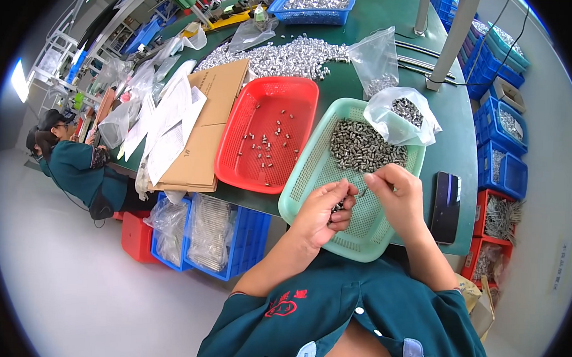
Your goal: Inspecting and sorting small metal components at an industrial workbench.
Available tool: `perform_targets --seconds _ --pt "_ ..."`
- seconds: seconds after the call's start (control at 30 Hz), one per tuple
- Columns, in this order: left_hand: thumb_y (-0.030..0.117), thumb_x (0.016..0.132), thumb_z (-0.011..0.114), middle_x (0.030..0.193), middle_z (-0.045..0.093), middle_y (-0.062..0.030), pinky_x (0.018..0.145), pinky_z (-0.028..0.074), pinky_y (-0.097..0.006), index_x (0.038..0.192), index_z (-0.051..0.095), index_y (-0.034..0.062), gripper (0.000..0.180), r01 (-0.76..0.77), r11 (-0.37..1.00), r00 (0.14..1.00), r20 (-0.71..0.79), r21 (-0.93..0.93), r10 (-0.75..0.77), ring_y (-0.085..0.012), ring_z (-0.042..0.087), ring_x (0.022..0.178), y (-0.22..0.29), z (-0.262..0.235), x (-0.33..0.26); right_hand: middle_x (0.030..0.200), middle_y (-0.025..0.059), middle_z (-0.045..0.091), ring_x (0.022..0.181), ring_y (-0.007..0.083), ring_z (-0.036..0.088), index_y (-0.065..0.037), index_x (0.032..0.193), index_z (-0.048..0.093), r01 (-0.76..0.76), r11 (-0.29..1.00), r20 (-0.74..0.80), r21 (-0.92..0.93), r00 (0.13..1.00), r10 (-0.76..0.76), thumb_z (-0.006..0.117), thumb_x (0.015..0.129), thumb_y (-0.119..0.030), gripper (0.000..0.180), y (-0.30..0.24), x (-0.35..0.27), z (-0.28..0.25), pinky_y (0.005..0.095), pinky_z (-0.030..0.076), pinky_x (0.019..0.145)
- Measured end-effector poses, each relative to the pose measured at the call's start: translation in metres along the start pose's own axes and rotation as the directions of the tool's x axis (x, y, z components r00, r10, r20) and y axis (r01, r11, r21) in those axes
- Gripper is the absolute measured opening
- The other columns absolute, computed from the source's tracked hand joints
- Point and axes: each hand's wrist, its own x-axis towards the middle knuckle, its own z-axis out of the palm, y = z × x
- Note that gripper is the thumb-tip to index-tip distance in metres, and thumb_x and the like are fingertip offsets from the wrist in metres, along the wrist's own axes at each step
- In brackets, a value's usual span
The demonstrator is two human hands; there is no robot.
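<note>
My left hand (pixel 323 209) is curled over the near part of a pale green perforated tray (pixel 311 179) and holds a few small silver metal pieces against its palm. My right hand (pixel 397 193) pinches a thin metal pin (pixel 364 192) whose tip points toward the left hand. A pile of small silver cylindrical parts (pixel 363 145) lies in the tray's far half. To the left stands a red perforated tray (pixel 236 160) with scattered small parts.
A clear bag of metal parts (pixel 404 113) rests on the green tray's far corner. A dark phone (pixel 446 204) lies at right. Cardboard and papers (pixel 199 130) sit left; a heap of silver parts (pixel 285 56) behind. Blue crates (pixel 226 240) stand below. Another person (pixel 76 166) sits far left.
</note>
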Motion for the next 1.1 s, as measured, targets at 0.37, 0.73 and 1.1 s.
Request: perform_targets --seconds 0.37,0.73,1.1 --pt "0.024 0.091 0.054 0.067 0.046 0.0005 0.038 0.023 -0.018 0.082 0.051 0.0071 0.019 -0.062 0.99 0.991 -0.113 0.128 0.077 -0.0042 0.034 0.046 -0.002 0.006 -0.001 0.058 0.0054 0.051 0.056 0.0242 0.053 -0.007 0.063 0.057 0.429 0.889 0.094 -0.16 0.903 -0.418 0.068 0.068 -0.005 0.012 0.009 0.004 0.01 0.034 0.043 0.05" --pt "0.024 0.09 0.056 0.067 0.047 0.0009 0.039 0.024 -0.018 0.083 0.051 0.0061 0.019 -0.058 0.995 0.991 -0.114 0.08 0.067 -0.0043 0.034 0.047 -0.005 0.005 0.005 0.061 0.0045 0.057 0.054 0.0218 0.055 -0.005 0.072 0.062 0.469 0.875 -0.05 -0.12 0.877 -0.477 0.069 0.066 -0.002 0.009 0.004 -0.004 0.014 0.0312 0.045 0.05" --pt "0.026 0.091 0.054 0.068 0.049 -0.0002 0.039 0.025 -0.017 0.092 0.055 0.0044 0.022 0.029 0.998 0.999 -0.044 0.048 -0.027 -0.0035 0.034 0.046 -0.003 0.007 0.0 0.064 -0.001 0.057 0.055 0.0047 0.047 -0.003 0.078 0.062 -0.464 0.702 0.277 0.54 0.886 0.372 0.061 0.087 -0.02 0.018 0.016 0.002 -0.001 0.0189 0.038 0.052"
